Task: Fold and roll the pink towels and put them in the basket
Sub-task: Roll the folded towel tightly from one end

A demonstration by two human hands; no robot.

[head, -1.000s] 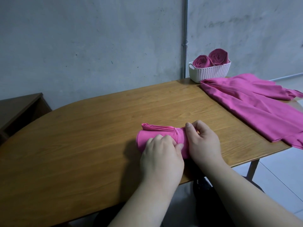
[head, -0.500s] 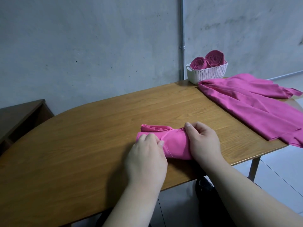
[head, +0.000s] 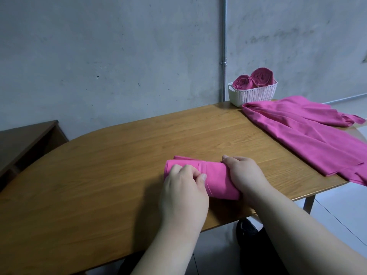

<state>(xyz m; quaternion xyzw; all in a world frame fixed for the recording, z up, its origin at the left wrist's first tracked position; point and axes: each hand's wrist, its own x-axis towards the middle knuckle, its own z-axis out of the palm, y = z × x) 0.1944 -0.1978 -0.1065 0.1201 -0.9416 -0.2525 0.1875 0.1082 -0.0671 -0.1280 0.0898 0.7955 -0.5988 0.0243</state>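
Lying close to the near edge of the oval wooden tabletop [head: 99, 185], the rolled pink towel [head: 216, 179] is held by both hands. The left hand [head: 184, 195] pinches fabric near its left end; the right hand [head: 246, 175] curls round the right end, hiding it. Bare wood stretches left and behind. At the far corner a white woven plastic basket [head: 256, 95] holds two rolled pink towels [head: 260, 77]. Beside it, loose pink towels [head: 309, 139] spill over the right edge, cut off by the frame.

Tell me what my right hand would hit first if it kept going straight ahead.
The right hand grips the rolled towel; beyond it, the line looks free across bare table, probably to the wall.
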